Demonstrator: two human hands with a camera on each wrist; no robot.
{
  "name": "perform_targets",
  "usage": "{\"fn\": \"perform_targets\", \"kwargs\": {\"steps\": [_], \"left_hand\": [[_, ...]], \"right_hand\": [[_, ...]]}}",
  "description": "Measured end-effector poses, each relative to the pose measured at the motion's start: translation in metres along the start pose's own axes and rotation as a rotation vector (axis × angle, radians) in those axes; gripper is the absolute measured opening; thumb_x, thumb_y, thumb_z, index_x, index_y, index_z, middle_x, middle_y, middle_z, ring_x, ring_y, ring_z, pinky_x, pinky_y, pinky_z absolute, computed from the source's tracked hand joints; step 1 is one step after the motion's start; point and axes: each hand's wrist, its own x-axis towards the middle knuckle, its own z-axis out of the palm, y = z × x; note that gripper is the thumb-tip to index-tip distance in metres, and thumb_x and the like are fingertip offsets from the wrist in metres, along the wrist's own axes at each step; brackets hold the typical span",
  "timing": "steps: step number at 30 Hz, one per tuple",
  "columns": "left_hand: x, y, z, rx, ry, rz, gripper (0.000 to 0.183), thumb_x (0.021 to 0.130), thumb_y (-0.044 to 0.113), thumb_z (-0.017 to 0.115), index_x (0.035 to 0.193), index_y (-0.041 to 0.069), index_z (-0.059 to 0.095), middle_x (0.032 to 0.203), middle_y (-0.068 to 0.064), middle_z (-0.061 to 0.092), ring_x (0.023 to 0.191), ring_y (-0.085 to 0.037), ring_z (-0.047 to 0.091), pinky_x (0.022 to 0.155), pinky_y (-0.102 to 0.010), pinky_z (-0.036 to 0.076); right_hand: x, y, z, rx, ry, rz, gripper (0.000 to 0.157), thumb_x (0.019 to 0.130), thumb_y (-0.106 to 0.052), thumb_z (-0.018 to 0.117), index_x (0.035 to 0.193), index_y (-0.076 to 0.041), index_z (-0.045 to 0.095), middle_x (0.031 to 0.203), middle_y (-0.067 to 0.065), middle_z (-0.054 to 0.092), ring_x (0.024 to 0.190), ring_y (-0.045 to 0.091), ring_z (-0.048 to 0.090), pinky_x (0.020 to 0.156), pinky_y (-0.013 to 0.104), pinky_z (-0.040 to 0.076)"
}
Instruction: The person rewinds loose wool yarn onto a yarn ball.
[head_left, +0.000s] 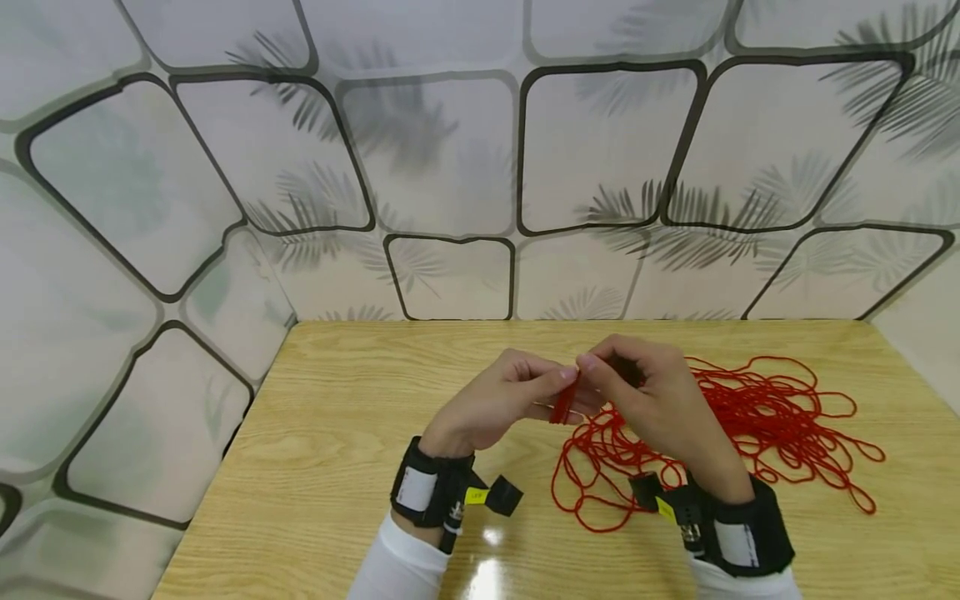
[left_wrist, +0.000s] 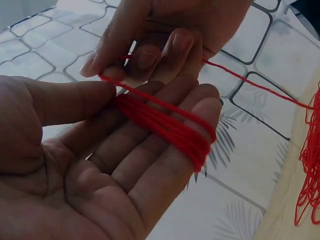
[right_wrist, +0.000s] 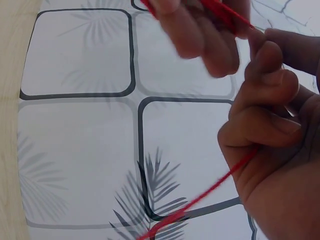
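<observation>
Several turns of red yarn (left_wrist: 167, 127) lie wound around the extended fingers of my left hand (head_left: 495, 404). The left thumb (left_wrist: 75, 100) pinches the wound strands against the index finger in the left wrist view. Just to the right, my right hand (head_left: 660, 400) pinches the running strand between thumb and index finger, close to the left fingertips. Its other fingers curl over the same strand (right_wrist: 205, 192), which trails from below them in the right wrist view. The loose yarn pile (head_left: 787, 421) lies on the table, partly hidden behind the right hand and forearm.
The wooden table (head_left: 337, 408) extends under both forearms. A patterned wall covering (head_left: 442, 167) rises behind it and along the left side. Black wrist straps with small cameras (head_left: 504, 496) sit on both wrists. Loose yarn loops reach toward the table's right side.
</observation>
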Motion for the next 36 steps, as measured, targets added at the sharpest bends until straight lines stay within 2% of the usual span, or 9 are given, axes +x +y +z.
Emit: {"fn": "perform_targets", "kwargs": {"steps": [3,6,9,12,17,20,26,31,36], "left_hand": [[-0.001,0.001,0.001,-0.028,-0.077,0.004,0.035,0.096,0.022,0.048,0.111,-0.008,0.06,0.103,-0.019,0.064,0.097,-0.033,0.061,0.086,-0.048,0.046],[-0.002,0.003,0.002,-0.06,-0.129,0.012,0.036,0.096,0.021,0.047,0.112,-0.009,0.059,0.103,-0.019,0.064,0.097,-0.038,0.06,0.086,-0.049,0.045],[-0.004,0.004,0.002,-0.102,-0.14,0.032,0.036,0.097,0.021,0.046,0.112,-0.01,0.058,0.103,-0.02,0.064,0.096,-0.039,0.06,0.087,-0.051,0.044],[-0.004,0.003,0.0,-0.154,-0.118,0.059,0.038,0.097,0.02,0.044,0.112,-0.012,0.055,0.104,-0.021,0.064,0.098,-0.035,0.061,0.089,-0.051,0.042],[-0.003,0.002,-0.002,-0.243,0.002,0.145,0.039,0.097,0.021,0.044,0.116,-0.013,0.053,0.105,-0.019,0.064,0.098,-0.03,0.062,0.091,-0.05,0.041],[-0.002,0.002,-0.004,-0.296,0.109,0.193,0.04,0.097,0.022,0.045,0.118,-0.011,0.053,0.107,-0.019,0.063,0.099,-0.029,0.062,0.092,-0.048,0.041],[-0.001,0.004,-0.009,-0.387,0.284,0.24,0.045,0.096,0.025,0.047,0.126,-0.009,0.048,0.119,-0.021,0.057,0.113,-0.033,0.053,0.095,-0.044,0.039],[-0.002,0.005,-0.014,-0.402,0.342,0.254,0.048,0.096,0.026,0.048,0.129,-0.008,0.045,0.125,-0.022,0.053,0.118,-0.034,0.049,0.097,-0.041,0.038],[-0.001,0.007,-0.015,-0.377,0.361,0.24,0.044,0.095,0.026,0.049,0.126,-0.005,0.051,0.125,-0.023,0.053,0.118,-0.034,0.05,0.096,-0.042,0.039]], "right_hand": [[0.001,0.003,0.001,0.01,0.045,-0.01,0.009,0.09,-0.016,0.057,0.088,-0.023,0.063,0.069,-0.004,0.052,0.053,0.012,0.044,0.045,0.028,0.036],[0.003,0.005,0.003,0.024,0.049,-0.024,0.008,0.09,-0.015,0.057,0.089,-0.021,0.062,0.069,-0.003,0.051,0.053,0.012,0.044,0.045,0.028,0.035],[0.004,0.009,0.005,0.067,0.021,-0.029,0.007,0.091,-0.014,0.056,0.09,-0.019,0.062,0.07,-0.001,0.051,0.054,0.013,0.044,0.046,0.029,0.035],[0.005,0.014,0.009,0.131,-0.02,-0.015,0.008,0.092,-0.016,0.054,0.09,-0.016,0.062,0.072,0.0,0.053,0.056,0.015,0.046,0.046,0.03,0.038],[0.007,0.022,0.018,0.195,-0.108,0.05,0.015,0.094,-0.01,0.049,0.099,-0.012,0.064,0.076,0.003,0.055,0.059,0.017,0.048,0.049,0.031,0.042],[0.008,0.025,0.024,0.156,-0.161,0.07,0.017,0.095,-0.01,0.046,0.101,-0.01,0.062,0.072,0.003,0.053,0.056,0.016,0.045,0.048,0.029,0.039],[0.008,0.026,0.027,0.048,-0.271,0.104,0.023,0.097,-0.033,0.044,0.09,-0.018,0.059,0.066,0.002,0.05,0.049,0.015,0.04,0.043,0.028,0.033],[0.007,0.02,0.023,-0.038,-0.366,0.123,0.022,0.095,-0.04,0.045,0.089,-0.024,0.058,0.067,0.001,0.05,0.052,0.013,0.042,0.047,0.027,0.036],[0.004,0.006,0.015,-0.079,-0.39,0.108,0.019,0.092,-0.043,0.049,0.09,-0.026,0.058,0.064,-0.004,0.046,0.053,0.011,0.043,0.048,0.026,0.036]]}}
